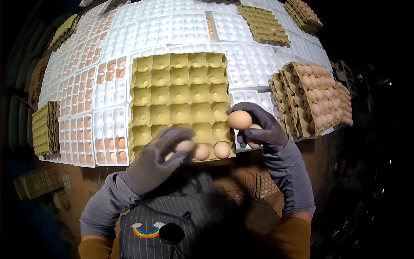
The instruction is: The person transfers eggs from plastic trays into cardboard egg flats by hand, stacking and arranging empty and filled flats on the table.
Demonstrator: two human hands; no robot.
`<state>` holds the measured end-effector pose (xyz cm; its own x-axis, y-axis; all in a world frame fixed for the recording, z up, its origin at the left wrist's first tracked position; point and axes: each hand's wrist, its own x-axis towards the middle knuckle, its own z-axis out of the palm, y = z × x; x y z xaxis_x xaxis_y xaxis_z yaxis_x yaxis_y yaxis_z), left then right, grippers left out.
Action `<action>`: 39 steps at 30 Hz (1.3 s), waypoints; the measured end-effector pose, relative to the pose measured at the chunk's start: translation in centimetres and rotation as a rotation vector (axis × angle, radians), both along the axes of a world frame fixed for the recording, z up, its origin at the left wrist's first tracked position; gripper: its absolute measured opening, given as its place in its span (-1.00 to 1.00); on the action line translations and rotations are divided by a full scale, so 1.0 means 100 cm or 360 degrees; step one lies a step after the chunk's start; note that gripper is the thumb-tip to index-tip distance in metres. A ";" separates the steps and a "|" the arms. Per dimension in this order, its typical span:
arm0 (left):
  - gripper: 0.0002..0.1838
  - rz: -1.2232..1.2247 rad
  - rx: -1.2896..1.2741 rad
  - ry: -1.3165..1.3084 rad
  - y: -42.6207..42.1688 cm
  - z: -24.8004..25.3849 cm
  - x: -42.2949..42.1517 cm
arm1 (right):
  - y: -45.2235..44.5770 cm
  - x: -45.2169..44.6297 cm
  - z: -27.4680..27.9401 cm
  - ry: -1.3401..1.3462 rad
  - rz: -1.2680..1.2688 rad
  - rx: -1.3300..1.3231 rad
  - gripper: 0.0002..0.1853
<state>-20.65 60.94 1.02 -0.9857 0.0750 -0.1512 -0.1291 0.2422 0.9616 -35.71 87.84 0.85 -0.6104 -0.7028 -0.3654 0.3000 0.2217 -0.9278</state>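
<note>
A yellowish pulp egg tray (180, 94) lies in front of me, its upper rows of cups bare. Two eggs, one of them a light brown egg (221, 150), sit in its nearest row at the right. My gloved left hand (161, 157) curls over the near left part of the tray, its fingers around an egg (184, 146); another egg partly shows beneath the fingers. Beside the tray's right edge, my gloved right hand (263, 125) holds two eggs, a brown egg (239, 120) at the fingertips and a second egg (254, 134) against the palm.
White trays (153, 32) cover the surface, those at the left partly filled with eggs. Stacked pulp trays with eggs (319, 97) lean at the right. Another tray stack (45, 129) stands at the left edge. A pulp tray (264, 23) lies at the back.
</note>
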 end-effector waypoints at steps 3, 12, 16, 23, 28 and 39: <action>-0.51 -0.0328 -0.1051 0.0495 0.023 0.001 -0.007 | 0.005 0.021 -0.013 0.0440 0.0112 -0.0142 -0.49; -0.34 -0.0239 -0.0689 0.0429 0.004 -0.016 0.005 | 0.000 0.065 -0.034 0.1545 -0.0009 0.0437 -0.57; -0.14 -0.0388 0.1054 -0.0653 -0.057 -0.013 0.041 | -0.014 0.088 -0.027 -0.0228 -0.0518 -0.0698 -0.50; -0.32 -0.0209 0.0822 -0.0631 -0.179 -0.051 0.144 | -0.206 0.164 -0.016 -0.0384 0.0216 -0.0582 -0.47; -0.42 0.0697 -0.0862 -0.0269 -0.274 -0.097 0.159 | -0.329 0.202 -0.099 0.0718 0.0078 0.0091 -0.44; -0.57 0.0225 -0.1133 0.0093 -0.343 -0.178 0.063 | -0.422 0.168 -0.179 0.1594 0.0217 0.0707 -0.65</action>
<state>-14.36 26.65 -16.74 -0.9866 -0.1506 -0.0626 -0.1586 0.7966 0.5833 -18.88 45.64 -17.04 -0.6988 -0.7152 0.0144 -0.5949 0.5699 -0.5668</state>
